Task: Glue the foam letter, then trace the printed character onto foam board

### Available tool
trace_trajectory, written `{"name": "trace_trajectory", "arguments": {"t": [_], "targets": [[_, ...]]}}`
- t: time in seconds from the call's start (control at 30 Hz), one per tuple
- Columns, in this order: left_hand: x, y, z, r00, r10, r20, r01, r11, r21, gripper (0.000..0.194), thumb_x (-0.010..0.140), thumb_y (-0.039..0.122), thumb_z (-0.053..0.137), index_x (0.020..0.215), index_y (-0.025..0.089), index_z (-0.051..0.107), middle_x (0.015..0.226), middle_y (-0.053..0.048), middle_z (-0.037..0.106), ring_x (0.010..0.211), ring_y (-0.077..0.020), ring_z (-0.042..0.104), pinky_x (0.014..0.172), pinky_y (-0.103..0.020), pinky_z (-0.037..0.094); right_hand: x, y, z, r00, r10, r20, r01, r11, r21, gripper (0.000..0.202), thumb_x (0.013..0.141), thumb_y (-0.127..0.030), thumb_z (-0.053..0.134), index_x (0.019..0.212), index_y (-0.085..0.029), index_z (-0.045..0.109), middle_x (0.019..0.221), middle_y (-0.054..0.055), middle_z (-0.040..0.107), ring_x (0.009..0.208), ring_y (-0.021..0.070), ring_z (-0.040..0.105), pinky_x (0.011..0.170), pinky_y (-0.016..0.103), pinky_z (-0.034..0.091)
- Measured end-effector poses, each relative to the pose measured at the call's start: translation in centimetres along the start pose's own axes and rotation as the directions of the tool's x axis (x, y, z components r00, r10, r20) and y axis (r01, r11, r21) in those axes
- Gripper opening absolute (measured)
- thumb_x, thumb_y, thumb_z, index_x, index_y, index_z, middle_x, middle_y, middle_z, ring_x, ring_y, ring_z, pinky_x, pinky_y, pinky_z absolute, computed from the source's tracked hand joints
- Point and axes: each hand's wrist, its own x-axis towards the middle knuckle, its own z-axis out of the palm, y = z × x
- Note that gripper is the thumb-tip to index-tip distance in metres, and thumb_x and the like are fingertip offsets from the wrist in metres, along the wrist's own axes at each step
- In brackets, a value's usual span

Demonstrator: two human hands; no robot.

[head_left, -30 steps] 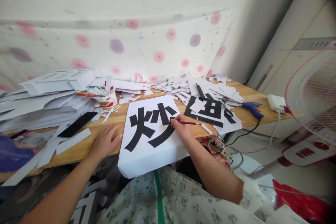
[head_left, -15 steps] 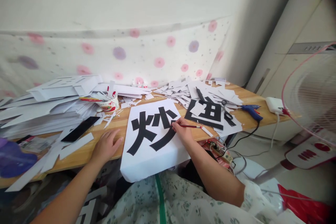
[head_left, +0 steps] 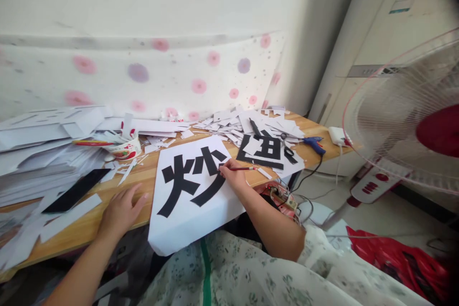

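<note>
My right hand [head_left: 234, 175] pinches a thin dark red pencil [head_left: 247, 168], its back end pointing right. The fingers rest at the right side of a black Chinese character [head_left: 181, 186] on a white sheet [head_left: 201, 224], where they hide the pencil's tip. This sheet bends down over the table's front edge. My left hand [head_left: 120, 208] lies on the wooden table just left of the sheet, fingers spread and holding nothing. Nearby, a black phone-like slab [head_left: 77, 191] lies among white strips. To the right is a second black character [head_left: 267, 148], partly covered by a white scrap.
Stacked white sheets [head_left: 32, 172] fill the left. A patterned paper cup [head_left: 125, 148] holds scraps. Scissors [head_left: 287, 146] and a blue glue gun [head_left: 314, 144] lie at the right, near white scraps [head_left: 229, 126]. A fan [head_left: 394, 119] stands beside the table, with cables below.
The view has swung to the right, so the table and hands appear further left and more of the fan shows. Both hands keep nearly the same place relative to the sheet.
</note>
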Motion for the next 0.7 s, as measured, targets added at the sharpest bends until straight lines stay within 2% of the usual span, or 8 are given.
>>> {"name": "trace_trajectory", "arguments": {"t": [0.2,0.33,0.43,0.53,0.6,0.63,0.67,0.7], "targets": [[0.1,0.4,-0.4,1.0,0.014,-0.002,-0.014,1.0,-0.009,0.048,0.086,0.049,0.036,0.117,0.017,0.054,0.115,-0.014,0.064,0.112,-0.0335,0.056,0.099,-0.045,0.043,0.3,0.2,0.0,1.0,0.013,-0.013,-0.013,1.0,0.02,0.012,0.067,-0.025,0.059,0.059,-0.022,0.051,0.054,-0.005,0.057,0.055,0.0134,0.053,0.053,0.025,0.039],[0.0,0.5,-1.4,0.994,0.04,-0.099,-0.046,0.997,-0.064,0.038,0.086,0.049,0.037,0.11,0.027,0.055,0.108,-0.004,0.067,0.109,-0.0339,0.059,0.095,-0.047,0.047,-0.2,-0.9,-0.3,1.0,0.023,0.003,-0.023,0.998,0.058,0.013,0.067,-0.025,0.06,0.058,-0.021,0.051,0.051,-0.005,0.057,0.053,0.0125,0.053,0.052,0.024,0.038],[0.1,1.1,-2.1,0.988,0.086,-0.127,-0.099,0.991,-0.094,0.038,0.087,0.046,0.037,0.111,0.025,0.057,0.11,-0.006,0.066,0.109,-0.0346,0.059,0.095,-0.049,0.046,-0.4,-1.6,-0.6,0.998,0.056,0.009,-0.056,0.994,0.09,0.014,0.066,-0.025,0.061,0.058,-0.02,0.05,0.05,-0.004,0.057,0.048,0.0109,0.05,0.049,0.024,0.036],[0.6,3.6,-2.4,0.974,0.21,-0.085,-0.22,0.966,-0.132,0.042,0.089,0.044,0.039,0.117,0.019,0.056,0.121,-0.009,0.062,0.115,-0.0315,0.054,0.101,-0.047,0.041,-0.5,-1.7,-0.7,0.997,0.08,0.008,-0.08,0.991,0.112,0.016,0.065,-0.026,0.063,0.058,-0.02,0.049,0.049,-0.004,0.057,0.046,0.0096,0.047,0.046,0.023,0.034],[1.1,6.6,-2.2,0.942,0.333,-0.042,-0.335,0.925,-0.179,0.043,0.088,0.047,0.041,0.12,0.022,0.057,0.132,-0.006,0.056,0.125,-0.0262,0.047,0.108,-0.04,0.034,-0.6,-1.7,-0.8,0.997,0.082,0.004,-0.082,0.99,0.116,0.016,0.066,-0.026,0.063,0.058,-0.02,0.049,0.049,-0.004,0.057,0.046,0.0094,0.048,0.046,0.023,0.035],[1.4,8.4,-2.1,0.901,0.433,0.0,-0.424,0.881,-0.21,0.044,0.087,0.05,0.045,0.121,0.025,0.057,0.139,-0.002,0.05,0.131,-0.0245,0.04,0.111,-0.038,0.031,-0.6,-1.6,-0.9,0.997,0.08,0.002,-0.08,0.99,0.115,0.016,0.066,-0.026,0.063,0.058,-0.021,0.049,0.049,-0.004,0.057,0.047,0.0095,0.048,0.047,0.023,0.035],[1.7,10.1,-2.0,0.818,0.572,0.065,-0.546,0.808,-0.222,0.046,0.089,0.049,0.045,0.127,0.025,0.055,0.146,-0.003,0.042,0.137,-0.026,0.031,0.112,-0.04,0.027,-0.6,-1.6,-0.9,0.997,0.078,-0.001,-0.077,0.991,0.112,0.016,0.066,-0.026,0.063,0.059,-0.021,0.05,0.05,-0.003,0.057,0.048,0.0096,0.049,0.048,0.023,0.036],[2.1,11.8,-1.9,0.75,0.652,0.109,-0.621,0.752,-0.222,0.048,0.09,0.048,0.045,0.131,0.025,0.051,0.149,-0.004,0.038,0.139,-0.0275,0.026,0.113,-0.043,0.024,-0.7,-1.6,-1.0,0.997,0.076,-0.005,-0.075,0.991,0.109,0.015,0.067,-0.026,0.063,0.06,-0.021,0.05,0.051,-0.003,0.058,0.048,0.0096,0.05,0.048,0.023,0.037]]}}
